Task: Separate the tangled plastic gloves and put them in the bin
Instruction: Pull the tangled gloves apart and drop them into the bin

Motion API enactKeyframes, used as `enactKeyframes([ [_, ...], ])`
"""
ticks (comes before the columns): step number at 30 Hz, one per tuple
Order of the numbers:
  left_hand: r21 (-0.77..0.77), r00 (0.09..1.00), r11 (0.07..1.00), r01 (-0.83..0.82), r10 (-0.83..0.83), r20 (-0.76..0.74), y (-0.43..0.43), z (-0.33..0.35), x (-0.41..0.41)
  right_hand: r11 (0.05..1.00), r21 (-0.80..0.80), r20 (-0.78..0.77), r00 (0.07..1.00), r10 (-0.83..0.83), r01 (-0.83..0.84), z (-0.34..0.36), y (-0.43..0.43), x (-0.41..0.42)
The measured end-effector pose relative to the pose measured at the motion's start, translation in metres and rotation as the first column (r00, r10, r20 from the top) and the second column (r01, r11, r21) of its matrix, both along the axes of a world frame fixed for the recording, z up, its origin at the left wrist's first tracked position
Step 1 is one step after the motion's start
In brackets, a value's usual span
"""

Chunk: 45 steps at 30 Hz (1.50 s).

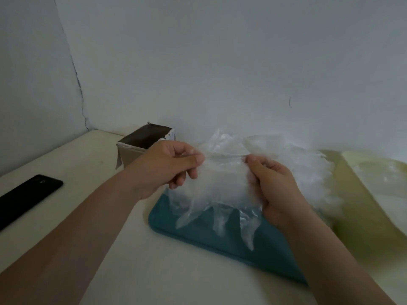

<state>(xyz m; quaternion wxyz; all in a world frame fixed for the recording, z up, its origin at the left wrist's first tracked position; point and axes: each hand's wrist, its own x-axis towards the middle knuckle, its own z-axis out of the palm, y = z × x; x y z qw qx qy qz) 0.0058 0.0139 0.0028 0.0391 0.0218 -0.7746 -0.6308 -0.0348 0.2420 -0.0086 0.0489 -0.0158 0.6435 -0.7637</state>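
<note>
A clear plastic glove (222,188) hangs between my two hands above a teal tray (220,241), its fingers pointing down. My left hand (169,166) pinches the glove's cuff on the left, and my right hand (275,188) pinches the cuff on the right, so the top edge is stretched between them. Behind and to the right lies a heap of tangled clear plastic gloves (308,172). A small open cardboard bin (141,148) with a dark inside stands against the wall, just behind my left hand.
A black flat phone-like object (28,197) lies at the left on the white table. A yellowish plastic sheet or bag (374,194) lies at the right edge. A white wall closes the back and the left corner.
</note>
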Motion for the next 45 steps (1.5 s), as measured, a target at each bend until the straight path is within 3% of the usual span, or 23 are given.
enactKeyframes([
  [3, -0.01, 0.993, 0.994, -0.113, 0.113, -0.042, -0.013, 0.0, -0.004, 1.0, -0.002, -0.005, 1.0, -0.025, 0.025, 0.001, 0.001, -0.001],
  [4, -0.119, 0.983, 0.978, -0.172, 0.163, -0.08, -0.017, -0.002, -0.006, 1.0, -0.011, 0.006, 1.0, -0.012, 0.012, 0.002, 0.002, 0.0],
  [5, -0.34, 0.968, 0.909, -0.243, 0.206, -0.141, -0.02, -0.006, -0.009, 1.0, -0.021, 0.008, 1.0, 0.023, -0.023, 0.003, 0.004, 0.001],
  [6, -0.562, 0.954, 0.772, -0.298, 0.218, -0.206, -0.019, -0.01, -0.01, 0.997, -0.029, 0.009, 0.997, 0.078, -0.077, 0.004, 0.006, 0.002],
  [7, -0.693, 0.945, 0.643, -0.328, 0.207, -0.255, -0.016, -0.013, -0.01, 0.991, -0.026, 0.008, 0.991, 0.134, -0.133, 0.004, 0.008, 0.003],
  [8, -0.728, 0.944, 0.601, -0.33, 0.186, -0.273, -0.01, -0.014, -0.009, 0.983, -0.003, 0.007, 0.983, 0.184, -0.184, 0.007, 0.009, 0.004],
  [11, -0.712, 0.975, 0.666, -0.223, 0.132, -0.181, 0.004, -0.017, -0.007, 0.956, 0.119, -0.019, 0.962, 0.274, -0.27, 0.01, 0.015, 0.002],
  [12, -0.761, 0.986, 0.627, -0.164, 0.12, -0.113, 0.007, -0.019, -0.007, 0.946, 0.148, -0.028, 0.955, 0.294, -0.287, 0.01, 0.018, 0.002],
  [15, -0.921, 0.986, 0.39, -0.002, 0.155, 0.064, 0.01, -0.031, -0.008, 0.927, 0.16, -0.042, 0.936, 0.348, -0.338, 0.01, 0.021, -0.001],
  [16, -0.924, 0.982, 0.382, 0.028, 0.161, 0.096, 0.011, -0.036, -0.008, 0.921, 0.164, -0.045, 0.93, 0.366, -0.355, 0.009, 0.022, -0.001],
  [22, -0.829, 0.988, 0.556, 0.066, 0.078, 0.132, 0.01, -0.035, -0.009, 0.892, 0.198, -0.12, 0.894, 0.433, -0.406, 0.009, 0.024, 0.001],
  [27, -0.748, 0.99, 0.65, -0.135, 0.114, -0.08, 0.003, -0.006, -0.005, 0.771, 0.454, -0.179, 0.802, 0.57, -0.447, 0.02, 0.031, 0.005],
  [29, -0.682, 0.974, 0.698, -0.218, 0.11, -0.198, 0.003, 0.003, -0.002, 0.806, 0.431, -0.231, 0.814, 0.532, -0.405, 0.027, 0.029, 0.011],
  [31, -0.681, 0.956, 0.685, -0.259, 0.08, -0.283, 0.007, 0.006, 0.001, 0.834, 0.416, -0.308, 0.807, 0.504, -0.362, 0.032, 0.027, 0.016],
  [33, -0.705, 0.95, 0.655, -0.271, 0.062, -0.307, 0.013, 0.006, 0.005, 0.816, 0.498, -0.395, 0.761, 0.515, -0.293, 0.036, 0.026, 0.019],
  [37, -0.732, 0.961, 0.636, -0.245, 0.06, -0.27, 0.018, 0.004, 0.008, 0.684, 0.721, -0.445, 0.683, 0.579, -0.111, 0.041, 0.022, 0.027],
  [41, -0.654, 0.96, 0.73, -0.198, 0.01, -0.279, 0.02, 0.009, 0.008, 0.652, 0.753, -0.386, 0.747, 0.542, -0.085, 0.039, 0.016, 0.029],
  [45, -0.425, 0.946, 0.889, -0.17, 0.025, -0.324, 0.023, 0.013, 0.014, 0.73, 0.643, -0.311, 0.792, 0.525, -0.231, 0.035, 0.017, 0.024],
])
